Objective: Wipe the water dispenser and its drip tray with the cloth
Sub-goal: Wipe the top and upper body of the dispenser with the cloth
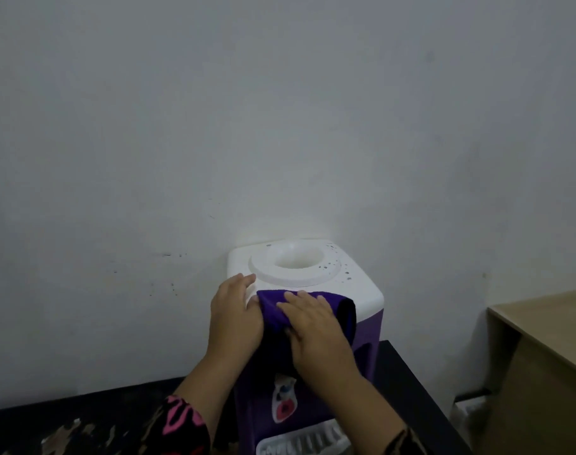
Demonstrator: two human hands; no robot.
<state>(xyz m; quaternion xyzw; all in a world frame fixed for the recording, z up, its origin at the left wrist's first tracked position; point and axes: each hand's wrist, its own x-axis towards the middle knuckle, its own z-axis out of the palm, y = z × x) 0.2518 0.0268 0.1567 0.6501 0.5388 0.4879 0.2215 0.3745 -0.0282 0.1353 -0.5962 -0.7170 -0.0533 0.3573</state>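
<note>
A small water dispenser (355, 287) with a white top and purple body stands on a dark table against the wall, its bottle well empty. A purple cloth (270, 307) lies over the front edge of the white top and hangs down the front. My right hand (316, 336) presses flat on the cloth with straight fingers. My left hand (234, 313) rests on the dispenser's left top corner, fingers straight, its thumb side touching the cloth. The white slotted drip tray (299, 443) shows at the bottom, below a white tap (283, 402).
The dark table (408, 395) runs along the grey wall and ends at the right. A light wooden cabinet (543, 356) stands to the right, with a white object (470, 408) low in the gap between them.
</note>
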